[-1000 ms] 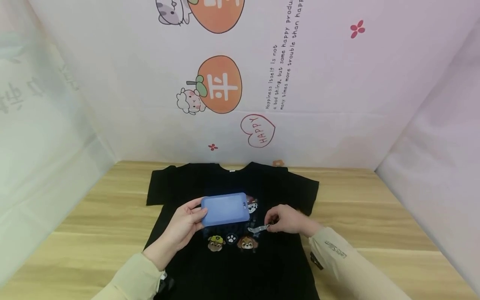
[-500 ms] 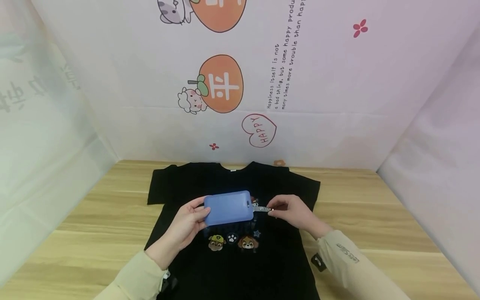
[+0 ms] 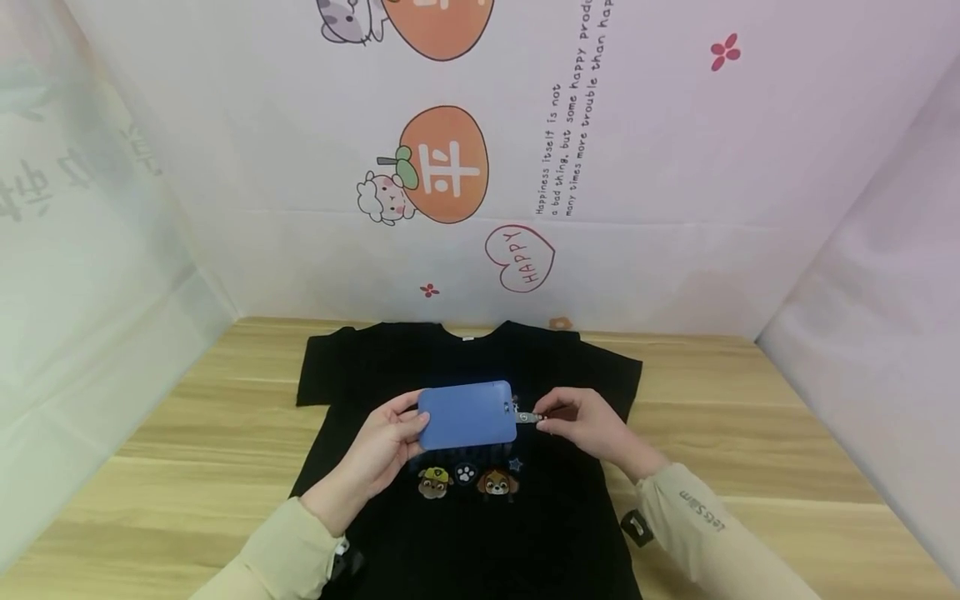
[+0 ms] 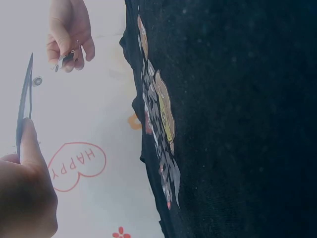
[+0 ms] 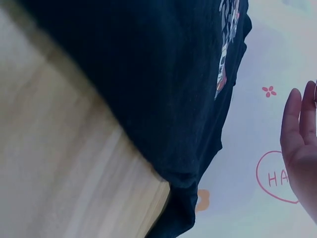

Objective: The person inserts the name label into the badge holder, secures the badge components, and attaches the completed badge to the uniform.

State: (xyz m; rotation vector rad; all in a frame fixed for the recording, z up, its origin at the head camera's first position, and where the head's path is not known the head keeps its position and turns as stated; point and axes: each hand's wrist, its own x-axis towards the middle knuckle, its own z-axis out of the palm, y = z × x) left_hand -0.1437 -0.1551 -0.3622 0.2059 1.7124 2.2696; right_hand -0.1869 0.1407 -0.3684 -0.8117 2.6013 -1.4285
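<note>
A blue badge holder [image 3: 467, 415] hangs over a black T-shirt [image 3: 480, 542]. My left hand [image 3: 386, 442] grips its left end, thumb on the near face. At the holder's right end, by its slot, is a short clear strap with a metal badge clip [image 3: 529, 417]. My right hand [image 3: 581, 423] pinches the clip's end between thumb and fingers. In the left wrist view the badge holder [image 4: 24, 104] appears edge-on, a snap button [image 4: 37, 81] beside it. Whether the strap passes through the slot I cannot tell. The right wrist view shows only part of my right hand [image 5: 303, 148].
The T-shirt lies spread on a wooden table [image 3: 750, 433], with cartoon dog prints [image 3: 497, 483] on its front. A white printed cloth [image 3: 637, 275] stands behind, and pale cloth walls [image 3: 885, 292] rise at both sides.
My right hand has moved up and away from me, bringing the clip's strap to the holder's slotted end. The left hand has shifted the badge holder slightly right.
</note>
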